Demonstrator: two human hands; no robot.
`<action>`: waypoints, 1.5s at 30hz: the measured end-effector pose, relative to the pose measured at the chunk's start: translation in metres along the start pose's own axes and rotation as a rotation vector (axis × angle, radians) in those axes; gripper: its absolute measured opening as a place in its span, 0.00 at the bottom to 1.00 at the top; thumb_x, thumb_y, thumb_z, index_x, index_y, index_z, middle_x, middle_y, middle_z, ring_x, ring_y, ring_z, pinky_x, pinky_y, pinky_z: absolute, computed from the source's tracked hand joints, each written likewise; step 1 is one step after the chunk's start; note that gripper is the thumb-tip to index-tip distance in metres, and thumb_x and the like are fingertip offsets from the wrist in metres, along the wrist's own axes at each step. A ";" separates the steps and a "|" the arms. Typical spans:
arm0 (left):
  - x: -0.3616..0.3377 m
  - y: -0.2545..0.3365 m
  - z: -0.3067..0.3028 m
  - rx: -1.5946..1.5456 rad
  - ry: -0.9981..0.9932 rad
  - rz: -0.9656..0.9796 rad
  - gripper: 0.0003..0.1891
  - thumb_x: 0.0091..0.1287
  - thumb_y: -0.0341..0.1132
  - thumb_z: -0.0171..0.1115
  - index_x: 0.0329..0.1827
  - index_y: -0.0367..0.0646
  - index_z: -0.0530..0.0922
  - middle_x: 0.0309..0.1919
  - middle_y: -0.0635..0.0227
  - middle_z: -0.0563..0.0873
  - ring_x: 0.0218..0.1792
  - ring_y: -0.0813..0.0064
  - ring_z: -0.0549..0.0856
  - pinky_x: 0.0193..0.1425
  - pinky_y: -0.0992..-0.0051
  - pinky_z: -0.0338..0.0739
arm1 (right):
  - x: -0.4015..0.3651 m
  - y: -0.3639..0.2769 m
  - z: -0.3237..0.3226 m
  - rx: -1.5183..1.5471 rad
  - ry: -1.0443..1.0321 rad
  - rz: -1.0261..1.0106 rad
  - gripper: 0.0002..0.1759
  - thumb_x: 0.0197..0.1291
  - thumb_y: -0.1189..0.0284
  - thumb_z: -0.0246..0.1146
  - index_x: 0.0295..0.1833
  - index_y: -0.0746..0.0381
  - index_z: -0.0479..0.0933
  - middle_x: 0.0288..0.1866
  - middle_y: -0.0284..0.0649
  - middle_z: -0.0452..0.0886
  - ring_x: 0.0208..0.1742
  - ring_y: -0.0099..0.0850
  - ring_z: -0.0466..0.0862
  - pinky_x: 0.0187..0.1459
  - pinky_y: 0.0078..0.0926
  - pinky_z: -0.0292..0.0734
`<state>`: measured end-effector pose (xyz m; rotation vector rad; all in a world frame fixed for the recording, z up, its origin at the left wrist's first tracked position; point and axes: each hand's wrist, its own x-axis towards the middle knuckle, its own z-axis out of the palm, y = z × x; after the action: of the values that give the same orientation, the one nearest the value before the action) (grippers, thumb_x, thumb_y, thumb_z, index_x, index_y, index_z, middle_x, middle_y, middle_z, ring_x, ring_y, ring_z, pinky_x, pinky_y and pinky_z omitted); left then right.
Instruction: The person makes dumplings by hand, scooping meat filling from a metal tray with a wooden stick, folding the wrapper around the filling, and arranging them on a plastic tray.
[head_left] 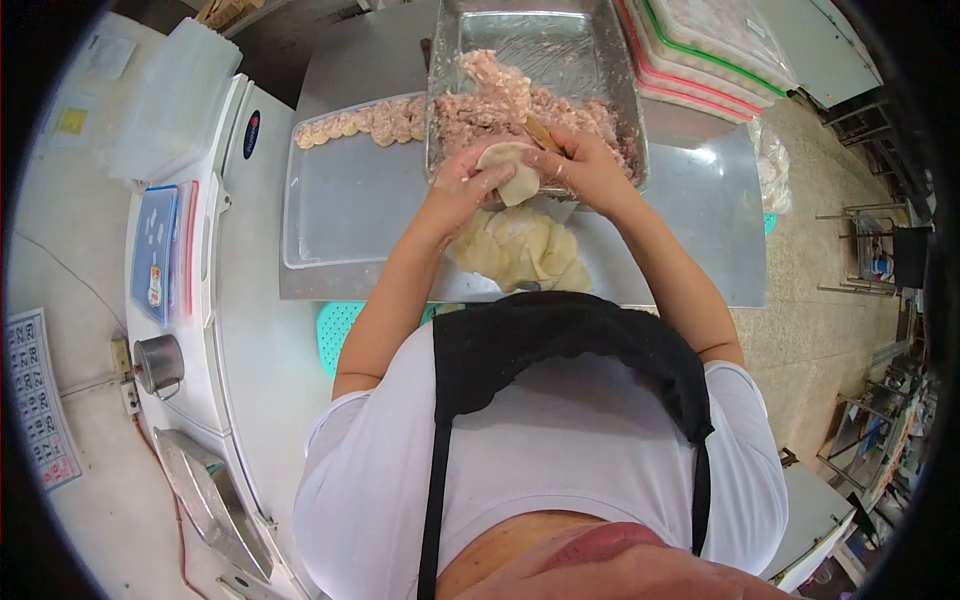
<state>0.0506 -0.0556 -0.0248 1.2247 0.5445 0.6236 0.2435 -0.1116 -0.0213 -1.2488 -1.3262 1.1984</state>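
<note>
A round, pale dumpling wrapper is pinched in my left hand, over the near edge of a metal tray. My right hand grips a wooden spatula and its fingers meet the wrapper's right side. Pinkish minced meat filling is heaped in the tray. A pile of loose wrappers lies on the table just below my hands. Whether any filling sits in the held wrapper is hidden by my fingers.
On the left, a shallow plastic tray carries rows of finished dumplings along its far side. Stacked lidded containers stand at the back right. A white freezer borders the steel table on the left.
</note>
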 end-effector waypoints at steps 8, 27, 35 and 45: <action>0.002 -0.034 -0.003 -0.164 0.169 -0.206 0.17 0.62 0.33 0.67 0.53 0.38 0.78 0.45 0.71 0.83 0.44 0.77 0.83 0.53 0.74 0.77 | -0.021 -0.007 -0.035 0.074 -0.067 0.135 0.17 0.62 0.63 0.63 0.47 0.66 0.80 0.35 0.30 0.80 0.36 0.17 0.75 0.39 0.19 0.71; 0.023 -0.014 0.011 -1.032 0.152 -0.011 0.20 0.74 0.34 0.46 0.65 0.34 0.66 0.61 0.51 0.75 0.60 0.58 0.78 0.66 0.62 0.72 | -0.015 -0.032 -0.029 -0.214 0.157 0.057 0.21 0.69 0.58 0.55 0.44 0.65 0.83 0.29 0.30 0.77 0.31 0.18 0.72 0.37 0.19 0.67; 0.048 0.003 0.007 -0.922 0.216 0.129 0.21 0.76 0.41 0.37 0.62 0.33 0.66 0.58 0.51 0.77 0.63 0.54 0.74 0.68 0.54 0.68 | -0.014 0.021 -0.002 -0.563 0.378 -0.238 0.17 0.68 0.63 0.57 0.50 0.65 0.80 0.27 0.38 0.78 0.30 0.31 0.78 0.36 0.30 0.72; 0.044 0.001 0.009 -1.000 0.378 -0.040 0.36 0.69 0.62 0.43 0.67 0.39 0.64 0.68 0.48 0.65 0.69 0.47 0.64 0.73 0.45 0.52 | -0.041 -0.014 -0.005 -1.235 0.141 -0.209 0.13 0.64 0.67 0.56 0.50 0.59 0.76 0.35 0.43 0.77 0.35 0.43 0.82 0.35 0.39 0.79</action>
<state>0.0878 -0.0311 -0.0235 0.1513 0.4653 0.9424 0.2492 -0.1519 -0.0075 -1.8722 -2.0998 0.0102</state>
